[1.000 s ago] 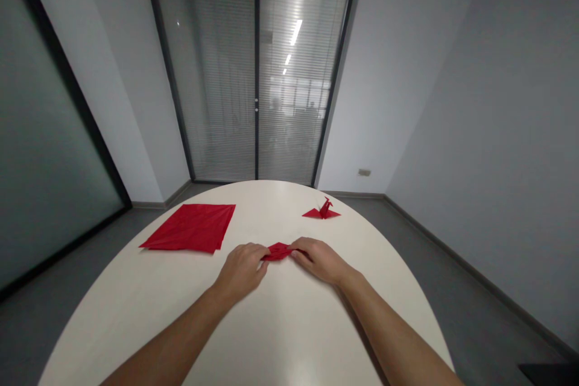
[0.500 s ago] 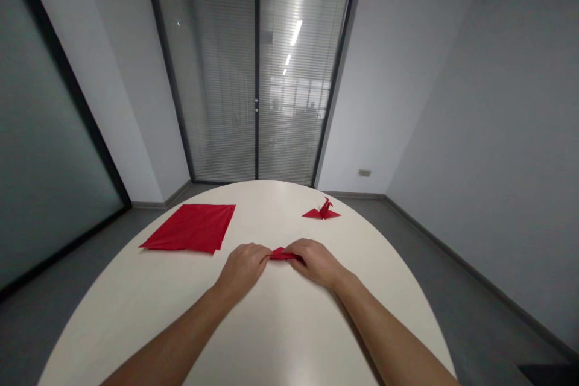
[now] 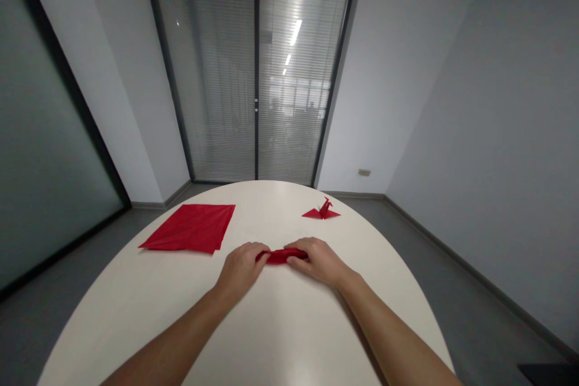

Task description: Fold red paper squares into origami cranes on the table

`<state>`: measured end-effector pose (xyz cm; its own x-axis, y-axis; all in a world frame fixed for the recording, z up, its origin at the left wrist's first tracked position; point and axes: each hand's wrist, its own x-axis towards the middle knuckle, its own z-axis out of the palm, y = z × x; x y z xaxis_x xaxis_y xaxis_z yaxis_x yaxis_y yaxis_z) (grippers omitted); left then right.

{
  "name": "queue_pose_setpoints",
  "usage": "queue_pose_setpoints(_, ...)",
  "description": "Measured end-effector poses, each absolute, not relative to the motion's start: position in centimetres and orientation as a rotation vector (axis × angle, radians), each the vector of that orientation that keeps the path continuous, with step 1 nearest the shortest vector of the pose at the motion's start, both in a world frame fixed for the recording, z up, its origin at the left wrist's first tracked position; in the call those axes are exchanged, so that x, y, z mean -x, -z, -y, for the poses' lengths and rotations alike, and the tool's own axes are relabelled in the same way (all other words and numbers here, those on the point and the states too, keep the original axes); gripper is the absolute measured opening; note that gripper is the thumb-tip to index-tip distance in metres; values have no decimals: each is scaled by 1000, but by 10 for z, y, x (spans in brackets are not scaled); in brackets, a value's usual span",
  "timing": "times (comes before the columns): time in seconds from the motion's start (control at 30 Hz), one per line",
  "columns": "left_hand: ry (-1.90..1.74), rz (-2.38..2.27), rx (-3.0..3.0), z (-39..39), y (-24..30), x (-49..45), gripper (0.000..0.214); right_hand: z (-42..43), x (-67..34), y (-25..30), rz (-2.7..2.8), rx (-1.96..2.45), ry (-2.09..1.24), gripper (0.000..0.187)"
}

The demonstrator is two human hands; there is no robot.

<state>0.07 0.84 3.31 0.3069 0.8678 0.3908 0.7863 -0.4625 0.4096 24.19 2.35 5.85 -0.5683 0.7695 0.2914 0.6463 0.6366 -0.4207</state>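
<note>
Between my hands, at the middle of the table, is a small piece of folded red paper (image 3: 277, 257). My left hand (image 3: 242, 268) pinches its left end between thumb and fingers. Its right end is in the grip of my right hand (image 3: 319, 259), thumb on the near side and fingers behind. Parts of the paper at both ends are hidden by my fingers, so its full shape cannot be made out.
A stack of red paper sheets (image 3: 192, 228) lies to the left on the round white table (image 3: 271, 325). Farther back on the right stands a folded red paper crane (image 3: 324, 210). Beyond the table's far edge is a glass door with blinds (image 3: 221, 72).
More of the red paper now shows between my hands, as a wider strip turned toward me. My right thumb has come to its near side. The sheets and crane have not moved.
</note>
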Motion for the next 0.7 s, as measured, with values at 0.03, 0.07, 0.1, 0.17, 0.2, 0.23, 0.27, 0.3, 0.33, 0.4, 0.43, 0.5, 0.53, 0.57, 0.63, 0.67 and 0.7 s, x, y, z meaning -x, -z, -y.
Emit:
queue_pose_setpoints(0.03,-892,-1546,-2386,-9,-32,0,17,-23,-242,-60,2397,1114,-387,33)
queue_pose_setpoints(0.07,-916,-1543,-2355,-9,-31,0,18,-23,-243,-60,2386,1115,-409,37)
queue_pose_setpoints(0.1,-936,-1537,-2329,-9,-30,1,18,-22,-243,-61,2375,1115,-438,38)
queue_pose_setpoints(0.17,-966,-1525,-2289,-9,-28,0,18,-23,-244,-61,2345,1115,-513,31)
queue_pose_setpoints(0.2,-977,-1522,-2272,-9,-28,0,19,-23,-244,-61,2321,1115,-561,27)
queue_pose_setpoints(0.23,-985,-1521,-2256,-9,-28,-1,20,-24,-244,-60,2290,1115,-613,24)
queue_pose_setpoints(0.27,-994,-1521,-2237,-8,-29,-1,20,-25,-243,-59,2252,1115,-668,23)
queue_pose_setpoints(0.3,-1002,-1519,-2217,-8,-29,-2,21,-26,-243,-58,2210,1117,-723,22)
queue_pose_setpoints(0.33,-1010,-1515,-2195,-7,-30,-3,21,-27,-243,-56,2168,1119,-780,21)
queue_pose_setpoints(0.4,-1018,-1508,-2160,-7,-31,-5,22,-29,-243,-54,2094,1132,-898,20)
queue_pose_setpoints(0.43,-1017,-1506,-2151,-7,-31,-6,22,-30,-244,-53,2067,1141,-954,20)
queue_pose_setpoints(0.5,-996,-1510,-2150,-7,-30,-6,22,-32,-245,-51,2033,1162,-1056,23)
queue_pose_setpoints(0.53,-979,-1518,-2155,-8,-29,-7,22,-33,-245,-49,2030,1172,-1092,25)
queue_pose_setpoints(0.57,-958,-1528,-2162,-8,-28,-7,22,-33,-245,-48,2034,1183,-1109,26)
queue_pose_setpoints(0.63,-919,-1560,-2184,-9,-25,-7,21,-34,-247,-45,2053,1214,-1088,27)
queue_pose_setpoints(0.67,-898,-1576,-2205,-9,-25,-6,21,-34,-247,-44,2075,1233,-1053,26)
queue_pose_setpoints(0.7,-879,-1590,-2230,-9,-24,-6,21,-34,-247,-43,2106,1254,-996,25)
